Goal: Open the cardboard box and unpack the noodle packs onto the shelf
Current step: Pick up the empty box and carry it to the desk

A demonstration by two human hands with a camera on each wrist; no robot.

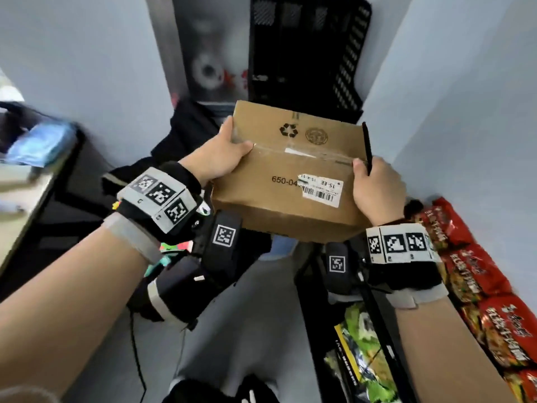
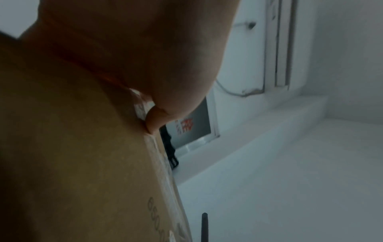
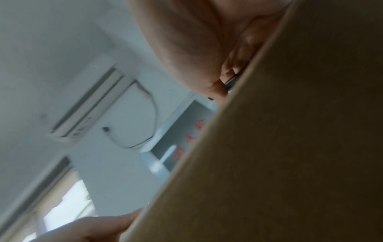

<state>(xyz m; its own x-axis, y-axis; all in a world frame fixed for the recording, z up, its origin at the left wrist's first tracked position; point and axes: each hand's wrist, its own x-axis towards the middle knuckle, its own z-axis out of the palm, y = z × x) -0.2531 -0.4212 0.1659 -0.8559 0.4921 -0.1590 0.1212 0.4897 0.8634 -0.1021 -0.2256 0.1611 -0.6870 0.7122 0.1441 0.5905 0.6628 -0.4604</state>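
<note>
Head view: taped cardboard box (image 1: 290, 175) held between left hand (image 1: 216, 159) and right hand (image 1: 377, 190); right also pinched pen (image 1: 366, 148) beside seam's right end.

Black shelf (image 1: 374, 312) at near right against the pale wall: thin dark frame bar running from centre toward the near edge. On its upper level, a row of red printed plastic noodle packs (image 1: 476, 274), lying flat, touching one another, extending from mid right to the near right corner along the wall. On a lower level, left of the bar, a green and yellow printed plastic pack (image 1: 360, 353). Pale grey floor (image 1: 255, 309) at near centre; thin black cable (image 1: 136, 353) lies on it at near left.
</note>
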